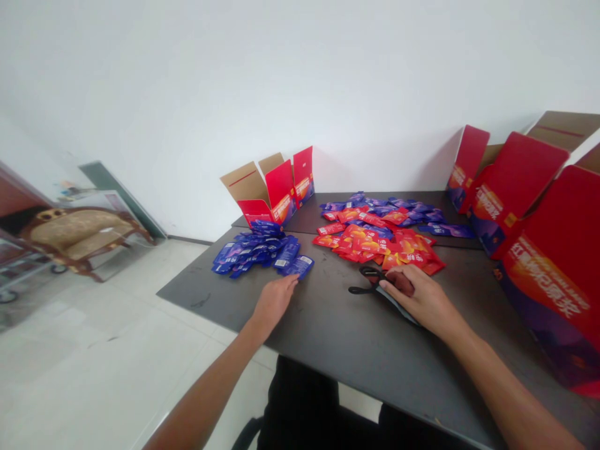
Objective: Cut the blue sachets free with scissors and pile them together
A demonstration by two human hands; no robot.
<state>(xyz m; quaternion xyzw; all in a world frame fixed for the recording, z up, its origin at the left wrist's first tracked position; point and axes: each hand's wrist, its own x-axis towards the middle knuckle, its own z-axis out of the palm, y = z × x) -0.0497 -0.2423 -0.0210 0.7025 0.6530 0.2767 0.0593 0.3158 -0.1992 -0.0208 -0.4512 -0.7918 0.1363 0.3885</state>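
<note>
My left hand [274,304] rests on the dark tabletop, its fingertips at the near edge of a loose pile of blue sachets [250,253]. My right hand [415,297] lies over a pair of black-handled scissors [370,279] and appears to hold them, with the blades mostly hidden beneath it. Just beyond that hand is a heap of red sachets [375,245]. Purple-blue sachets [384,206] are spread behind the heap, and some overlap it.
Open red cardboard cartons stand along the dark table [356,356]: one [267,190] at the back and several at the right, the nearest [553,275] large. A white wall rises behind. Left of the table, a wooden-framed upholstered chair [77,234] stands on the tiled floor [117,356].
</note>
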